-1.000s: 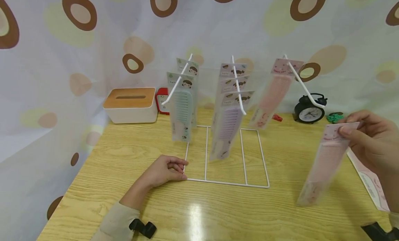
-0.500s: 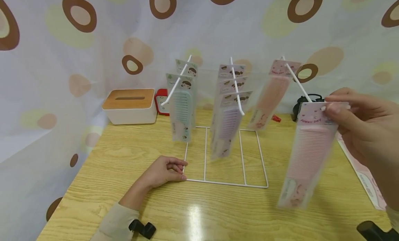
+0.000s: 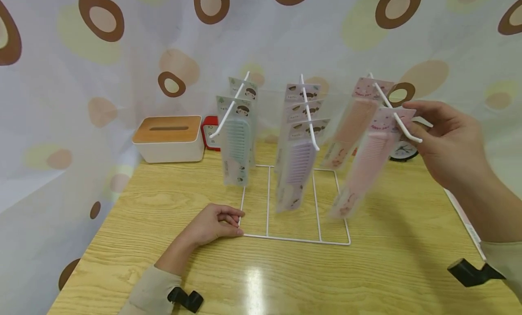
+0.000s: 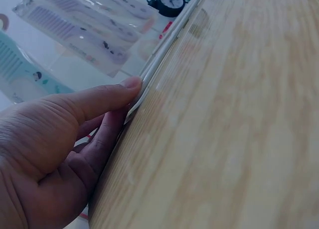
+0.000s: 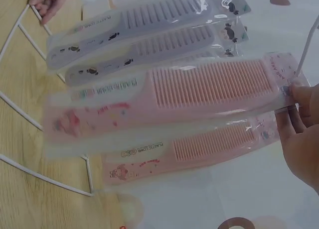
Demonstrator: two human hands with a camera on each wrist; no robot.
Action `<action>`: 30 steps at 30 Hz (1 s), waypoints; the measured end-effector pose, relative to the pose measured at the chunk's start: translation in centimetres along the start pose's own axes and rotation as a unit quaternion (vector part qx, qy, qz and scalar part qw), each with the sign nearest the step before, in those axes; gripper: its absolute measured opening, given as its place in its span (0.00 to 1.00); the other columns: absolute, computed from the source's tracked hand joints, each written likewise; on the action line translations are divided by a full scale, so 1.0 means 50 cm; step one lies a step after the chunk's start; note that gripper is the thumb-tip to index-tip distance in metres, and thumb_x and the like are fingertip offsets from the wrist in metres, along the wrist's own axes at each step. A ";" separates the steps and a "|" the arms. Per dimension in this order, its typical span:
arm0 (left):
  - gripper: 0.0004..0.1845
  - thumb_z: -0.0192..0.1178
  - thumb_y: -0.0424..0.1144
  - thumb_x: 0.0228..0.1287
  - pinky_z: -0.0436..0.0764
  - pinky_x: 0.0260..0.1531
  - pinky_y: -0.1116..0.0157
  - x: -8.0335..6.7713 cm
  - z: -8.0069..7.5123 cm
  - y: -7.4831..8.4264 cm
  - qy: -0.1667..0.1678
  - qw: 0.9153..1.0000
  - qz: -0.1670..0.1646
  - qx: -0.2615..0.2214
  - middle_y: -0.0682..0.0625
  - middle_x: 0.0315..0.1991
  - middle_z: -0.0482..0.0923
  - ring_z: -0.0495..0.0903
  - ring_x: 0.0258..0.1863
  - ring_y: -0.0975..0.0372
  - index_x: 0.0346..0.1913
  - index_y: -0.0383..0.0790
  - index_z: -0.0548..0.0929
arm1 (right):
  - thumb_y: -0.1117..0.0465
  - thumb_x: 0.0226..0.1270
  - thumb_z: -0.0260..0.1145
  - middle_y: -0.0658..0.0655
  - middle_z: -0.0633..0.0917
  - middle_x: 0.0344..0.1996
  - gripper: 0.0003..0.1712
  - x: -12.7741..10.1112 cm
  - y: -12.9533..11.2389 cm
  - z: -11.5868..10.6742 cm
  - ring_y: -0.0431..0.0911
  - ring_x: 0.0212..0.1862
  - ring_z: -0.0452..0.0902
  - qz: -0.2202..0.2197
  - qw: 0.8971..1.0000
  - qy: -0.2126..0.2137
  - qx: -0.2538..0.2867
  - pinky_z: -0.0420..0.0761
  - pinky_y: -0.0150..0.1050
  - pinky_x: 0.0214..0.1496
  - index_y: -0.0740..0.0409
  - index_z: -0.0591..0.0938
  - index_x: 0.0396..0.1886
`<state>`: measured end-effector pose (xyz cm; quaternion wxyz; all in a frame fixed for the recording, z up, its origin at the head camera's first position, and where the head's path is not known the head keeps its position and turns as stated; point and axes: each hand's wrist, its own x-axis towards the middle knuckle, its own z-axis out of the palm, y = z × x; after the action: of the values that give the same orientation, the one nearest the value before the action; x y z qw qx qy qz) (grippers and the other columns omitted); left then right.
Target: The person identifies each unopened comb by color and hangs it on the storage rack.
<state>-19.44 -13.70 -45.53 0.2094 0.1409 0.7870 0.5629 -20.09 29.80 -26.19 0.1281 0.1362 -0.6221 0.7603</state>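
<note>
Pink packaged comb (image 3: 367, 165) hangs on the hook, its top pinched in the right hand (image 3: 448, 142) grip.

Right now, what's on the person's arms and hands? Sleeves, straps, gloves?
Both hands are bare: no gloves, rings or watch visible. The left hand comes out of a light beige long sleeve with a small black device at its cuff. The right hand has the same beige sleeve, with a black mount sticking out beside it. No cables show.
</note>
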 end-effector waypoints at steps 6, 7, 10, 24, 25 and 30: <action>0.25 0.75 0.33 0.55 0.83 0.38 0.70 0.000 -0.002 0.003 -0.002 1.000 0.001 0.001 0.45 0.37 0.85 0.84 0.36 0.61 0.57 0.30 0.82 | 0.76 0.62 0.67 0.56 0.79 0.46 0.19 0.028 0.013 -0.015 0.42 0.42 0.84 0.028 0.999 0.029 0.035 0.84 0.28 0.43 0.66 0.83 0.53; 0.25 0.75 0.33 0.55 0.83 0.38 0.70 0.000 -0.002 0.003 -0.001 1.000 0.001 0.001 0.45 0.37 0.85 0.84 0.36 0.61 0.57 0.30 0.82 | 0.76 0.62 0.67 0.55 0.79 0.46 0.18 0.033 0.014 -0.017 0.42 0.42 0.84 0.030 0.998 0.028 0.041 0.85 0.28 0.42 0.66 0.83 0.53; 0.25 0.75 0.33 0.55 0.83 0.38 0.70 0.000 -0.002 0.002 0.001 1.000 0.001 -0.002 0.45 0.36 0.85 0.84 0.35 0.62 0.57 0.30 0.82 | 0.77 0.63 0.65 0.55 0.80 0.44 0.17 0.044 0.020 -0.022 0.42 0.40 0.84 0.031 0.998 0.024 0.053 0.84 0.27 0.39 0.65 0.83 0.51; 0.25 0.75 0.33 0.55 0.82 0.38 0.70 0.001 -0.001 0.004 0.002 1.000 -0.001 0.003 0.46 0.37 0.85 0.83 0.36 0.62 0.56 0.30 0.83 | 0.82 0.65 0.59 0.54 0.82 0.45 0.25 0.051 0.064 -0.132 0.40 0.46 0.87 0.000 0.999 -0.035 -0.011 0.83 0.26 0.47 0.67 0.78 0.61; 0.25 0.75 0.33 0.55 0.82 0.38 0.70 0.001 -0.001 0.004 0.002 1.000 -0.002 0.003 0.46 0.37 0.85 0.83 0.36 0.62 0.56 0.30 0.82 | 0.80 0.66 0.60 0.52 0.82 0.45 0.25 0.050 0.070 -0.152 0.38 0.47 0.86 0.005 0.998 -0.034 -0.054 0.82 0.24 0.47 0.65 0.78 0.62; 0.25 0.75 0.33 0.55 0.83 0.38 0.70 -0.001 0.001 0.004 0.002 1.000 -0.006 -0.001 0.46 0.36 0.85 0.83 0.36 0.62 0.56 0.30 0.82 | 0.62 0.71 0.65 0.31 0.82 0.43 0.24 0.036 0.111 -0.266 0.21 0.41 0.81 0.049 0.933 -0.012 -0.357 0.76 0.17 0.36 0.52 0.78 0.65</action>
<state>-19.37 -13.65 -45.35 0.2111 0.1353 0.7878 0.5626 -24.43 41.82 -33.08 0.1231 0.0604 -0.8598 0.4918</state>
